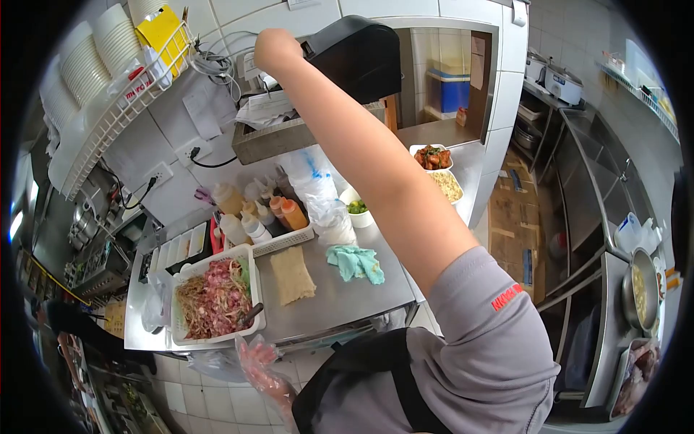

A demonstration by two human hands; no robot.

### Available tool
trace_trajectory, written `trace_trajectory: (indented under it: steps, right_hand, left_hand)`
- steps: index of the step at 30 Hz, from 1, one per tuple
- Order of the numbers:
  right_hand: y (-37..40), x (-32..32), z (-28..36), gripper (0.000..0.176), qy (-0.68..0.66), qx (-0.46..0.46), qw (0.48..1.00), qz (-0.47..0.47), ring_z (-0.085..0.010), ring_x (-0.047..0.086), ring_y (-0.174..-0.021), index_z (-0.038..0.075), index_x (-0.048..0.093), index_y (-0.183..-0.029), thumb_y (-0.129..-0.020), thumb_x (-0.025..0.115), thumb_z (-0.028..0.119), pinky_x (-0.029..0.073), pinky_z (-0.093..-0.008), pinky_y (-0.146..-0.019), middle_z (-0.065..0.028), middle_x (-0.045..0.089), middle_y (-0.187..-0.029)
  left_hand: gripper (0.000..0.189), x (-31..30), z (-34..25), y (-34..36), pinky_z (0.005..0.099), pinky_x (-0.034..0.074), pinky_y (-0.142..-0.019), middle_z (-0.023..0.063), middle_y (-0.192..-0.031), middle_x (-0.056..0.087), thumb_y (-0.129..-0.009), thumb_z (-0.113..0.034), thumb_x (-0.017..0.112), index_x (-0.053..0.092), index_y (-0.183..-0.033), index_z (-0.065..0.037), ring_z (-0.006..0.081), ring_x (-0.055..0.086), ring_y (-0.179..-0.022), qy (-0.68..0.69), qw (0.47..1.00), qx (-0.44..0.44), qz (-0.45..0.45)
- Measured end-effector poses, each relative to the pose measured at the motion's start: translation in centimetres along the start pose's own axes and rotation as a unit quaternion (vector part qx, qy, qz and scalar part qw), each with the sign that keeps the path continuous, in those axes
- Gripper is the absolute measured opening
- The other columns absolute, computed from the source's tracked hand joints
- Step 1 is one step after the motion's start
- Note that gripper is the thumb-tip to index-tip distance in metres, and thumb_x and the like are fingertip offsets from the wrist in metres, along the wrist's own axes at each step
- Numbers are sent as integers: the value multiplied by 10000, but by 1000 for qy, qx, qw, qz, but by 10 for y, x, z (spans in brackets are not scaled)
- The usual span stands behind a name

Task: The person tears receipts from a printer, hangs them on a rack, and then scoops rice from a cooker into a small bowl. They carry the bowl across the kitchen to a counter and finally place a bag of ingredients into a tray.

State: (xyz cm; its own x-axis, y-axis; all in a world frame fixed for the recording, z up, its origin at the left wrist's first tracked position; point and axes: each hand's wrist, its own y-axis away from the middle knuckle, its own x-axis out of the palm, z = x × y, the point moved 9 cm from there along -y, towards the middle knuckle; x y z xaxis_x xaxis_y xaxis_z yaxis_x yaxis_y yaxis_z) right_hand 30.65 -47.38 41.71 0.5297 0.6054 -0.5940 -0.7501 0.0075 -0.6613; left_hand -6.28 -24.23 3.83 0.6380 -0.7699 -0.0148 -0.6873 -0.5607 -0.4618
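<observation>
My left hand (260,365), in a clear plastic glove, is below the counter's front edge, fingers apart, holding nothing. It is nearest to a white tray (258,281) of sliced red onion and shredded brown food (217,293), with a dark handle (251,316) sticking out. My bare right hand (278,50) reaches far up beside a black machine (354,58), above papers (264,110) on a metal shelf (267,141). Its fingers look curled, and whatever they grip is hidden behind the hand.
On the steel counter (332,289) lie a beige cloth (292,276) and a teal cloth (354,262). Behind are sauce bottles (293,215), plastic bags (329,210) and a bowl of greens (357,207). Food containers (431,157) stand right. A wire rack (119,108) holds stacked bowls (87,61).
</observation>
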Motion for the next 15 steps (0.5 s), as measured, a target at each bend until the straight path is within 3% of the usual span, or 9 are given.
trace_trajectory:
  steps: [7, 10, 11, 13, 15]
  right_hand:
    - [13, 28, 14, 257, 68, 7, 995, 78, -249, 576, -971, 89, 633, -976, -733, 575, 151, 468, -327, -778, -100, 601, -1042]
    - [20, 73, 22, 312, 208, -41, 958, 195, -226, 561, -1006, 160, 619, -1047, -743, 581, 218, 445, -339, -757, -41, 583, -1103]
    - [19, 88, 21, 312, 207, -37, 958, 195, -226, 561, -1006, 160, 619, -1047, -743, 581, 218, 445, -339, -757, -41, 583, -1103]
    - [34, 121, 16, 330, 307, -64, 899, 306, -227, 562, -997, 178, 617, -1056, -728, 594, 212, 432, -354, -741, -28, 593, -1084]
    - [39, 114, 20, 278, 303, -45, 897, 318, -223, 578, -958, 170, 644, -999, -728, 595, 207, 426, -332, -716, -16, 611, -1040]
  left_hand:
    - [626, -13, 2, 2, 292, 451, -650, 147, -984, 533, -899, -486, 206, 334, -1255, 14, 206, 556, -767, 8, 1000, -16, -8]
    - [607, -14, 3, 3, 296, 449, -642, 160, -974, 539, -905, -466, 197, 355, -1235, 18, 214, 557, -760, -1, 1000, -11, -4]
    - [605, -14, 2, 4, 297, 448, -648, 159, -973, 539, -905, -467, 199, 356, -1233, 18, 214, 554, -762, -5, 1000, -3, 4]
    - [602, -14, 0, 5, 299, 448, -653, 160, -973, 538, -907, -464, 198, 357, -1232, 17, 214, 552, -762, -3, 1000, -8, 5]
    - [599, -13, -1, 6, 301, 447, -658, 161, -972, 538, -908, -461, 196, 359, -1232, 16, 215, 551, -762, 3, 1000, -11, 0]
